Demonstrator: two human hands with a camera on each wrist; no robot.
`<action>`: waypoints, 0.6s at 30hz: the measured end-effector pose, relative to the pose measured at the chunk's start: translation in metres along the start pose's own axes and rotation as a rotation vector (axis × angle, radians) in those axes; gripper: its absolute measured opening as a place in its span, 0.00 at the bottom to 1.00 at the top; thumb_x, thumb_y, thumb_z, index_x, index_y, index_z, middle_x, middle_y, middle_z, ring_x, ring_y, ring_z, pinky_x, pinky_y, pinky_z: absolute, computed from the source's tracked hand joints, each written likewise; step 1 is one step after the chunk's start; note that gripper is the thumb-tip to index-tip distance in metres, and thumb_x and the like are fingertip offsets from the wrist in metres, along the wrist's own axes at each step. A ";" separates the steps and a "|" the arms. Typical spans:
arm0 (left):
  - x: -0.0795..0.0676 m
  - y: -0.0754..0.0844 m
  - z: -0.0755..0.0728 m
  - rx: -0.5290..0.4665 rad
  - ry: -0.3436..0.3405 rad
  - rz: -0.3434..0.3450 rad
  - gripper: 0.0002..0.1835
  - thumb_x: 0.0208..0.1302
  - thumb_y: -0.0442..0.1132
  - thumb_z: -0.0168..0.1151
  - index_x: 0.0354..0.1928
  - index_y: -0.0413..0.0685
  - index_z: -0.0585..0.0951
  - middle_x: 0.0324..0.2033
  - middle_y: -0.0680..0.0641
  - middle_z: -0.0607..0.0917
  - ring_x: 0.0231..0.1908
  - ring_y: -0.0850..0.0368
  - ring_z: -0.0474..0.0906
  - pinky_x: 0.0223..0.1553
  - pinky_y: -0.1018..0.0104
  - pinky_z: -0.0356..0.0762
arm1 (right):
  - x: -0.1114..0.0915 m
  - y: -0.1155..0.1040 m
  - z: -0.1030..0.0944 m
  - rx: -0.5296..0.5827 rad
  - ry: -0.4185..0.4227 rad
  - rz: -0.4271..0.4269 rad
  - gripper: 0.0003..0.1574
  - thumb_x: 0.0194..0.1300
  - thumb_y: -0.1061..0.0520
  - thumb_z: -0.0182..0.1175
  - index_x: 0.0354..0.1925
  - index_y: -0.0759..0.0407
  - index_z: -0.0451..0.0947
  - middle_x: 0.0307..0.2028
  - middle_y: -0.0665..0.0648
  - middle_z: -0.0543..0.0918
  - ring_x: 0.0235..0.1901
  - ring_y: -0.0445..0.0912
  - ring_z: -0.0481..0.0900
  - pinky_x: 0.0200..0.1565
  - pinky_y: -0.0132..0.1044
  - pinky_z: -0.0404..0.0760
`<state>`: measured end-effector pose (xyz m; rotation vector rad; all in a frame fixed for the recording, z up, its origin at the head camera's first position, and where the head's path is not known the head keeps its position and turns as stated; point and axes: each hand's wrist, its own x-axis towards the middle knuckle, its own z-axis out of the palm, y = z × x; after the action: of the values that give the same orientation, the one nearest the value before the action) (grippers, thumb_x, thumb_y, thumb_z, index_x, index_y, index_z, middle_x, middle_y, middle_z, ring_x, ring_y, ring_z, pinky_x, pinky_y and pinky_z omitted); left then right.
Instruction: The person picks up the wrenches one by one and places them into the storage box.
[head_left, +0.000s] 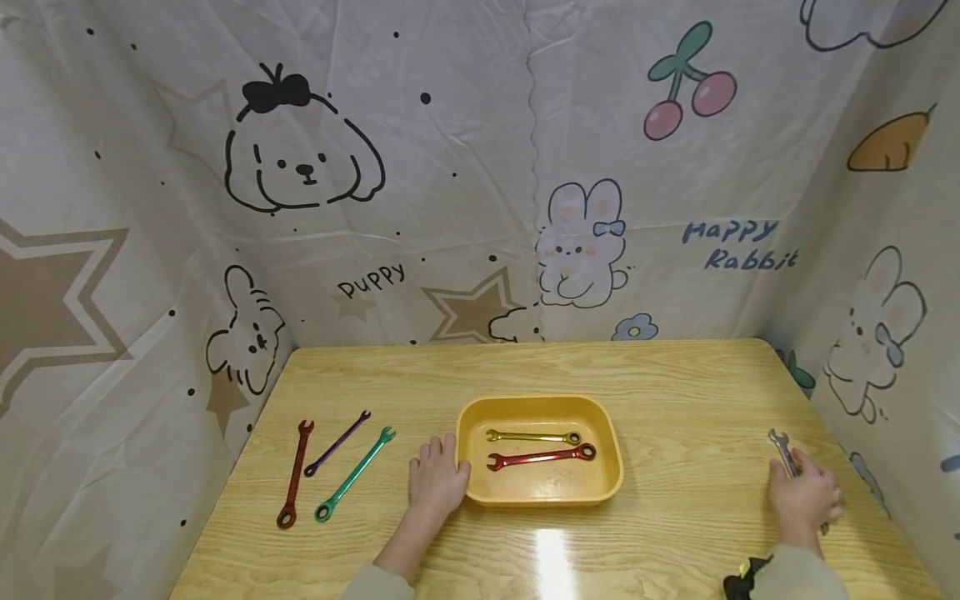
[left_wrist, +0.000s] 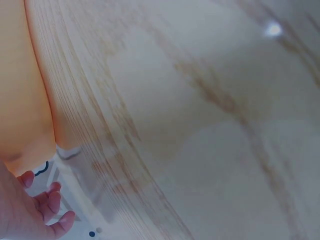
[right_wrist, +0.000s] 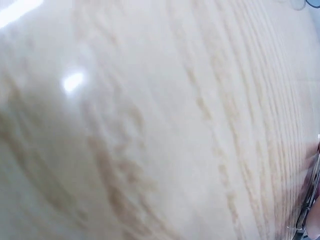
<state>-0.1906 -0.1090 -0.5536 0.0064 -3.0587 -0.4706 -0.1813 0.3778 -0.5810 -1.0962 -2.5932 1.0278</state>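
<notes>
At the right side of the table my right hand (head_left: pixel 806 493) holds a silver combination wrench (head_left: pixel 783 450), its open end pointing away from me. Part of its shaft is hidden under the fingers. In the right wrist view only a sliver of that wrench (right_wrist: pixel 303 215) shows at the lower right edge. My left hand (head_left: pixel 438 479) rests against the left end of a yellow plastic bin (head_left: pixel 540 498), thumb at the rim and fingers relaxed. Inside the bin lie a gold wrench (head_left: pixel 532 437) and a red wrench (head_left: pixel 540 457), roughly parallel.
Left of the bin, a dark red wrench (head_left: pixel 296 475), a purple wrench (head_left: pixel 337 444) and a green wrench (head_left: pixel 355 475) lie on the wooden table (head_left: pixel 675 400). A small black object (head_left: pixel 742 581) sits by the right sleeve. Printed cloth (head_left: pixel 465 167) hangs around the table's back and sides.
</notes>
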 end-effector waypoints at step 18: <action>0.000 0.000 0.000 -0.015 -0.008 -0.004 0.20 0.59 0.46 0.50 0.51 0.44 0.68 0.38 0.43 0.70 0.39 0.47 0.65 0.38 0.52 0.62 | 0.003 -0.003 0.004 -0.011 0.058 0.086 0.29 0.69 0.47 0.41 0.63 0.60 0.61 0.60 0.78 0.53 0.61 0.70 0.48 0.57 0.61 0.45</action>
<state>-0.1907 -0.1091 -0.5538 0.0099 -3.0633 -0.4943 -0.1867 0.3763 -0.5829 -1.2315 -2.5299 0.9843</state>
